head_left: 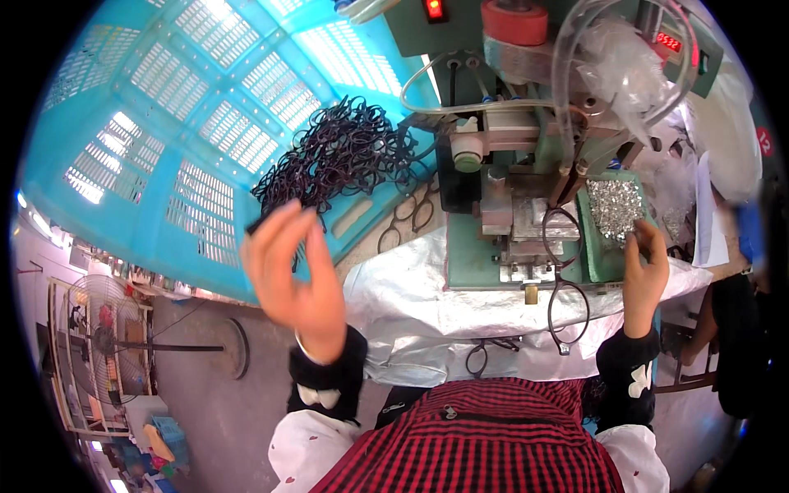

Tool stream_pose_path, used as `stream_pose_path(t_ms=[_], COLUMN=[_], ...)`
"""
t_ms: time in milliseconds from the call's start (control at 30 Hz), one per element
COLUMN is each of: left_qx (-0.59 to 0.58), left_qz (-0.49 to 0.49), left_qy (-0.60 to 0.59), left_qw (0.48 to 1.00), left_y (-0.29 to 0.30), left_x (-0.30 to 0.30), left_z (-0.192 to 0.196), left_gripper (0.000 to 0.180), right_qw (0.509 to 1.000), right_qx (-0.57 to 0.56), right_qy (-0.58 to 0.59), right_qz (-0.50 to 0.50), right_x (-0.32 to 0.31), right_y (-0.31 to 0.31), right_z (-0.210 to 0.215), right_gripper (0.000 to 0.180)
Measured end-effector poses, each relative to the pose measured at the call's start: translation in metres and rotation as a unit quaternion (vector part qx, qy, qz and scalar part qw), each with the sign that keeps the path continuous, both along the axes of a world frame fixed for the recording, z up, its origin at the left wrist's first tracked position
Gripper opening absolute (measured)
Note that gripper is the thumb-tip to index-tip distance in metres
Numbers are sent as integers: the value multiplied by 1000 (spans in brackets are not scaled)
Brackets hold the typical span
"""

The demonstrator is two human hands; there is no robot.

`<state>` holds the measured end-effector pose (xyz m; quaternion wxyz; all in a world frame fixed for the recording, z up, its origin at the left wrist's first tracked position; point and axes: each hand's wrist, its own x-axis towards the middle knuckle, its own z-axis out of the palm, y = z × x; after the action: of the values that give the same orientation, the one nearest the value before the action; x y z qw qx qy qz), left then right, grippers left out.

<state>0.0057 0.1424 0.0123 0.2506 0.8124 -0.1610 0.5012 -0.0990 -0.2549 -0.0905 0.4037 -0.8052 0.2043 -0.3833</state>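
My left hand point(297, 279) is raised at the near edge of a turquoise plastic crate, its thumb apart from the fingers and slightly blurred. A dark bit shows by its fingertips; I cannot tell whether it touches them. Behind it lies a heap of black eyeglass frames point(341, 152) in the crate. My right hand point(644, 279) reaches to a green tray point(598, 264) of small shiny metal parts point(615, 205), thumb and fingertips pinched at its right side. Whatever they hold is too small to make out. One dark eyeglass frame point(569, 283) hangs at the front of the machine's metal fixture point(516, 226).
The green bench machine point(501, 74) has clear tubes and red-lit displays. The turquoise crate point(185, 156) stands at left, with scissors point(403, 220) beside it. Another dark frame point(485, 353) lies on the silvery sheet point(403, 287). A standing fan point(103, 337) is at far left.
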Motion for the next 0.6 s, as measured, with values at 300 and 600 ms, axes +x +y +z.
stream_pose_path(t_ms=[300, 600], left_qx=[268, 295], left_qz=[52, -99], left_qy=[168, 295], left_qw=[947, 903], left_y=[41, 36], left_x=[160, 76], left_z=[-98, -102], left_gripper=[30, 31], right_qw=[998, 999], right_qx=[-58, -28], right_qy=[-5, 14], right_qz=[-14, 7], right_x=[-6, -43], right_y=[6, 20], right_z=[-2, 30], right_gripper=[11, 15])
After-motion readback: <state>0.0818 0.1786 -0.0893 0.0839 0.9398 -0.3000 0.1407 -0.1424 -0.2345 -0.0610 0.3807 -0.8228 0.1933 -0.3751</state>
